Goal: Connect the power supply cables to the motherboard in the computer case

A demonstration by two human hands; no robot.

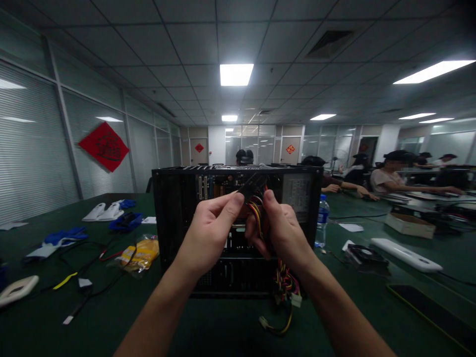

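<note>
An open black computer case [160, 218] stands on the green table, with a motherboard [223, 184] and a labelled power supply [296, 191] inside. In front of its opening, my left hand [210, 228] is closed, thumb and forefinger pinching the end of a dark strip [253, 183] whose exact kind is unclear. My right hand [284, 225] is curled around a bundle of yellow, red and black power cables [256, 213], thumb up. More power cables [286, 285] hang below that hand, and a loose connector [264, 322] lies on the table.
To the left lie work gloves [104, 212], a blue tray [125, 223], a yellow packet [143, 253] and thin cables. On the right are a water bottle [323, 220], a black fan [366, 255], a white power strip [405, 255] and a cardboard box [409, 223]. Several people sit beyond.
</note>
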